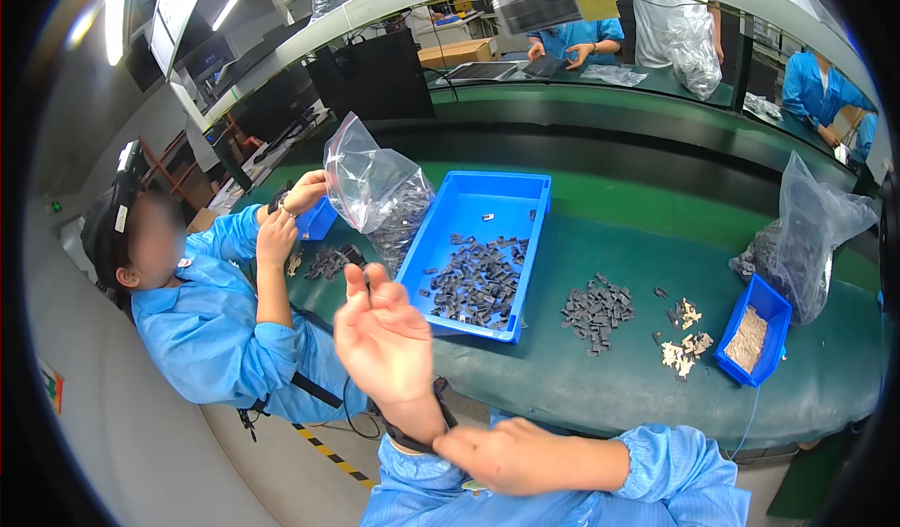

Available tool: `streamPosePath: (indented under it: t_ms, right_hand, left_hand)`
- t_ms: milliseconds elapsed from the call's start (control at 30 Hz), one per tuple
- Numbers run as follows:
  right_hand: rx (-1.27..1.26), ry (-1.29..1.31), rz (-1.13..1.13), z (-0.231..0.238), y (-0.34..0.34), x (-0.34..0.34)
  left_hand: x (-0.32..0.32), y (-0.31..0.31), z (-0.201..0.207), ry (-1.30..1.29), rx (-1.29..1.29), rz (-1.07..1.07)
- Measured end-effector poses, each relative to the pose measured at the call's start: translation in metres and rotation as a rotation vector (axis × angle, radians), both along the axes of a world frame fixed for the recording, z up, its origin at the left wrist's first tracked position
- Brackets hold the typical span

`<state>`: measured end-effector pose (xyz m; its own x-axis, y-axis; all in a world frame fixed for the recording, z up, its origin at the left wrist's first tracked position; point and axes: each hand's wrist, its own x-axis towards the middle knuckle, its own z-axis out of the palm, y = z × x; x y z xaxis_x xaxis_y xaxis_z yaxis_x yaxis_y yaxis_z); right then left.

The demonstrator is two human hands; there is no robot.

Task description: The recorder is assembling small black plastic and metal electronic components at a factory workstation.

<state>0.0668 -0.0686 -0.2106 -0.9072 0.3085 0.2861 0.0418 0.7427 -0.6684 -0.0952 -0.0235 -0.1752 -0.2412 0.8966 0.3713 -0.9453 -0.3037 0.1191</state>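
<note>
My left hand (386, 339) is raised palm up in front of the bench's near edge, its fingers loosely bent and nothing in them. Around that wrist runs a black wrist strap (403, 439). My right hand (506, 456) reaches across from the right, fingers closed at the strap; the fingertips are partly hidden. Just beyond my left hand lies a large blue tray (544, 236) with many small dark plastic parts (480, 278). Right of it, a pile of dark parts (597, 313) and some beige pieces (687, 353) rest on the green bench.
A small blue bin (778, 335) of beige pieces stands at the right, beside a clear plastic bag (814, 236). Another bag (375, 185) leans behind the tray. At the left, a co-worker in a blue smock (216, 330) has both hands near their own wrist. Others work beyond the bench.
</note>
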Motion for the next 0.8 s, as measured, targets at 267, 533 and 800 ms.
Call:
streamPosePath:
  t_ms: [267,533,800]
  right_hand:
    - [0.076,0.017,-0.075,-0.006,-0.001,0.013]
    - [-0.414,0.624,-0.577,-0.010,0.039,0.122]
    - [-0.805,0.958,-0.660,-0.035,0.022,0.141]
  left_hand:
    - [0.058,0.010,-0.018,1.704,0.386,1.418]
    - [0.042,-0.014,-0.061,1.036,-0.001,-0.077]
    - [0.122,-0.030,-0.095,0.934,-0.143,-0.958]
